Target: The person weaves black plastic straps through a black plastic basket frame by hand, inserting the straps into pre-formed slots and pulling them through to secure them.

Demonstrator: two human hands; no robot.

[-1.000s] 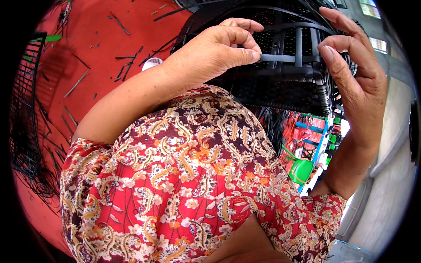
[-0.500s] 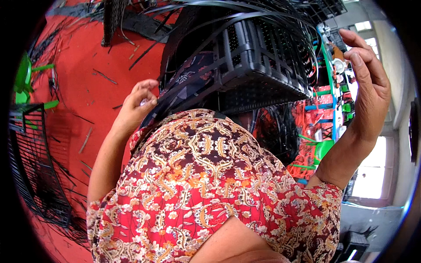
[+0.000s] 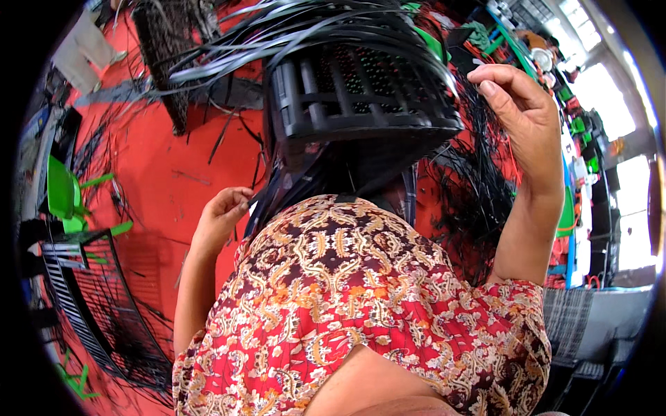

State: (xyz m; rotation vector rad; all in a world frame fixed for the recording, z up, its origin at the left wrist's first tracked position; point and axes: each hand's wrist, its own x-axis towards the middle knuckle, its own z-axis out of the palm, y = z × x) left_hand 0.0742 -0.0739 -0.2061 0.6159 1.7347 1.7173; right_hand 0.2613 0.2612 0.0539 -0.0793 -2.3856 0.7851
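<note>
A black woven basket [image 3: 361, 118] of flat plastic strips stands tilted in front of my lap. Its open lattice side faces up, and long loose black strips [image 3: 277, 43] fan out from its far edge. My right hand [image 3: 524, 118] is raised to the right of the basket, with thumb and forefinger pinched together. Whatever lies between those fingertips is too small to make out. Low on the left, my left hand [image 3: 225, 213] is closed beside my dark patterned trousers [image 3: 272, 197]. A small pale patch shows by its fingertips, and I cannot tell what it is.
On the red floor [image 3: 166, 159] lie scattered strip scraps, with a tangled black heap [image 3: 479, 180] at the right. At the left are a green chair [image 3: 64, 191] and a black slatted rack [image 3: 104, 305]. A dark upright woven piece [image 3: 166, 62] stands beyond; a person's pale trousers [image 3: 84, 52] show far left.
My right hand has moved left and its thumb and forefinger have come together. The basket appears more upright and further left. The whole view has shifted, bringing more of the left side into sight.
</note>
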